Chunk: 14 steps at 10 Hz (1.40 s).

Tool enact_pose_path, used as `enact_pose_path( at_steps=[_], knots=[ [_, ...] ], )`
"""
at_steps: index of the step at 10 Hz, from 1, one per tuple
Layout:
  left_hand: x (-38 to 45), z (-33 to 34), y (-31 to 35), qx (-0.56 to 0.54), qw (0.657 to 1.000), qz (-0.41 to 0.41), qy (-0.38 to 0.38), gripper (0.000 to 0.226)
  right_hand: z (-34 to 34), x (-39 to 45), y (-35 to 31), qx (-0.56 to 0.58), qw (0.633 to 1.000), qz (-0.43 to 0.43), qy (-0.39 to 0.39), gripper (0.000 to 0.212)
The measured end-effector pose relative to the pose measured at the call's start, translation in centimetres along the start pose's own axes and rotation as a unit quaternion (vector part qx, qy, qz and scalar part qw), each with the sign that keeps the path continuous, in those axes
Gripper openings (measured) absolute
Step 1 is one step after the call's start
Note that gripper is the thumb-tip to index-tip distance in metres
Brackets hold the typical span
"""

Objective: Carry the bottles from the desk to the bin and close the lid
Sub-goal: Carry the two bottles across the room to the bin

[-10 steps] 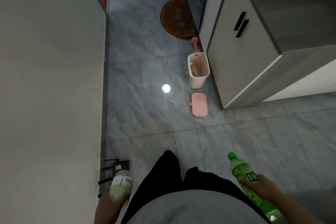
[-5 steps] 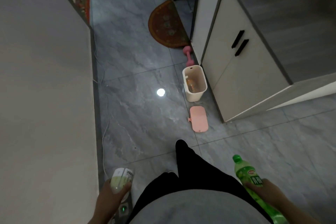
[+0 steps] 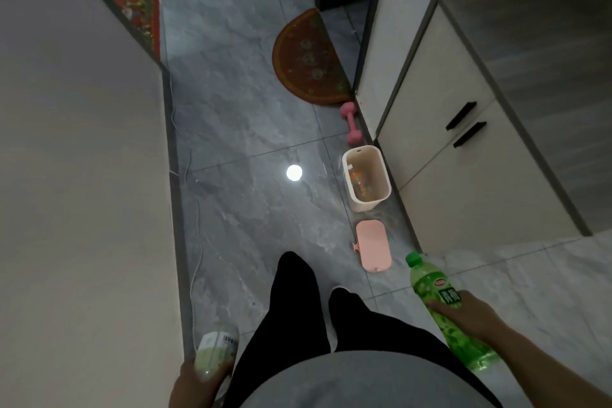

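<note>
My right hand (image 3: pixel 470 315) grips a green plastic bottle (image 3: pixel 430 285) with a green cap, held at the lower right, cap pointing toward the bin. At the bottom left, my left hand (image 3: pixel 195 384) holds a pale bottle (image 3: pixel 215 349) with a white label. Ahead on the floor stands a cream bin (image 3: pixel 367 205), lidless, beside the cabinet; an orange bottle (image 3: pixel 359 180) lies inside it. The bin's pink lid (image 3: pixel 374 245) rests flat on the floor just in front of the bin.
A white wall (image 3: pixel 82 175) runs along the left with a thin cable (image 3: pixel 195 262) at its foot. A cream cabinet (image 3: pixel 463 159) with black handles fills the right. A pink dumbbell (image 3: pixel 351 122) and a semicircular brown mat (image 3: pixel 308 60) lie beyond the bin.
I have walked forward: the bin and the lid are closer and larger in view. Both hands still carry their bottles.
</note>
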<state>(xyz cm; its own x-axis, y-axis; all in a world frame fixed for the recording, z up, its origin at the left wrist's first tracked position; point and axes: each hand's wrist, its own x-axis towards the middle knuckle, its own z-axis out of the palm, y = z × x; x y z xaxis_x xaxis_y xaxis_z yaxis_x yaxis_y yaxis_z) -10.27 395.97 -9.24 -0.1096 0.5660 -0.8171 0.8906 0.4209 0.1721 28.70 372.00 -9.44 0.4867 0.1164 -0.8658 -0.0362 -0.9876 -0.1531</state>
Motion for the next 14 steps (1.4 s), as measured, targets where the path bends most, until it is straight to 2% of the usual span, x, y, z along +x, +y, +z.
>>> enact_pose_path(
  at_steps=[2, 4, 6, 8, 9, 11, 12, 13, 14],
  knots=[
    [3.6, -6.0, 8.3, 0.034, 0.999, 0.036, -0.014, 0.074, 1.8, 0.3, -2.7, 0.003, 0.998, 0.057, -0.002, 0.061],
    [8.2, -10.2, 15.4, 0.099, 0.988, 0.120, 0.006, 0.059, 3.8, -0.7, -5.6, 0.033, 0.994, 0.104, -0.009, 0.062],
    [10.9, -11.7, 20.8, 0.135, 0.984, 0.119, -0.011, 0.062, 3.7, 0.6, -9.4, 0.073, 0.990, 0.117, 0.001, 0.061],
    [13.1, -13.1, 26.6, 0.181, 0.974, 0.131, -0.037, 0.058, 0.4, 3.9, -14.9, 0.128, 0.987, 0.097, 0.035, 0.055],
    [13.6, -13.4, 29.6, 0.173, 0.975, 0.128, -0.050, 0.071, -0.9, 5.6, -17.3, 0.139, 0.986, 0.088, 0.032, 0.064],
    [15.7, -14.5, 33.9, 0.197, 0.971, 0.129, -0.047, 0.072, -3.0, 6.7, -20.8, 0.116, 0.989, 0.092, 0.019, 0.072],
    [17.9, -15.7, 36.6, 0.207, 0.967, 0.124, -0.077, 0.086, -2.7, 6.6, -21.7, 0.114, 0.987, 0.115, 0.012, 0.071],
    [20.9, -17.0, 39.8, 0.253, 0.950, 0.148, -0.106, 0.083, -1.2, 6.1, -22.4, 0.136, 0.980, 0.148, 0.003, 0.070],
    [23.6, -18.1, 43.3, 0.300, 0.927, 0.194, -0.113, 0.070, 1.2, 5.1, -23.6, 0.168, 0.967, 0.192, 0.000, 0.070]
  ],
)
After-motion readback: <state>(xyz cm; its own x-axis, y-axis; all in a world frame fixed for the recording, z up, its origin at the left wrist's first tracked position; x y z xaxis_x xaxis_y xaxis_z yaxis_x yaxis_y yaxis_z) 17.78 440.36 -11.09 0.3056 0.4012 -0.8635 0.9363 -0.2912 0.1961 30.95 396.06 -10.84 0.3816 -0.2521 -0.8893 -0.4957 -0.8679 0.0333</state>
